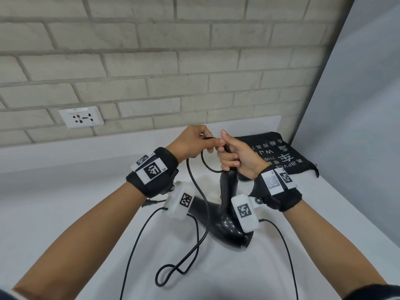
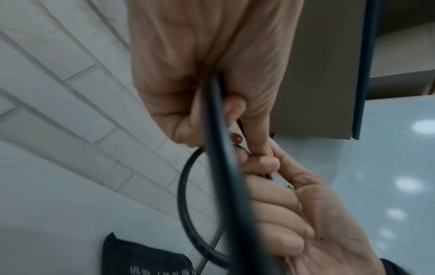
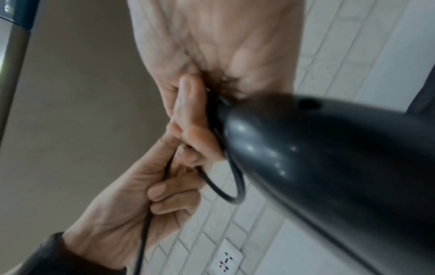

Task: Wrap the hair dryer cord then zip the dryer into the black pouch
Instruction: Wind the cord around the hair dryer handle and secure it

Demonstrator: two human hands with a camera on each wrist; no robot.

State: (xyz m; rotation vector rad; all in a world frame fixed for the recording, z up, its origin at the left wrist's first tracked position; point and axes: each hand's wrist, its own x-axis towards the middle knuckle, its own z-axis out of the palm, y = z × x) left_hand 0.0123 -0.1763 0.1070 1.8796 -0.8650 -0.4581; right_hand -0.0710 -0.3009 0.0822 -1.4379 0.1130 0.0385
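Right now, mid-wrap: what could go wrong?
1. Only one small loop of the cord is formed at the handle, pinched between the left hand and right hand; a slip could undo it.
2. The long slack lies tangled on the counter beside the hair dryer; it may knot or snag.
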